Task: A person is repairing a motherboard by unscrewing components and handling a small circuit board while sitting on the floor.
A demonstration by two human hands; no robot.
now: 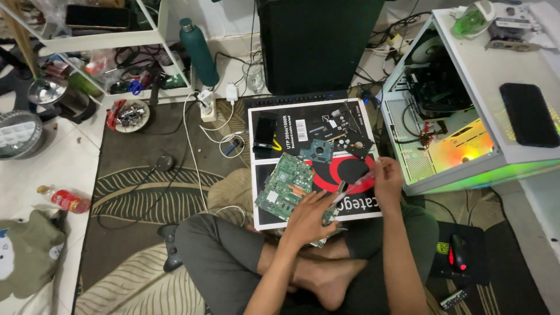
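Left hand: my left hand (308,219) lies flat on the near end of the green circuit board (286,185). The fingers are spread and press down on it. They are not curled round anything.
Right hand: my right hand (387,182) is up a little, to the right of the board. Its grip is narrow, pinched on a thin screwdriver (352,188) with a red and clear handle.
Screwdriver: it slants down to the left. Its tip is near the fingers of my left hand, at the near right end of the board. I cannot tell if the tip touches the board.
Circuit board: it lies tilted on a flat black and white cardboard box (315,125), and the box lies on the floor rug (134,186) just in front of my crossed legs.
On the box: a small blue-green board (319,150) sits just past the big one. A black card with a round part (354,143) is to its right. A small black box (265,134) is at the far left.
Right side: an open white computer case (466,105) glows green and orange, with a black phone (528,114) on top.
Near right: a black mouse (459,252) with a red light sits on a dark pad.
Far left: a dark green bottle (198,51) stands by a white shelf (111,41).
Near left: a black game controller (170,251) lies by my knee.
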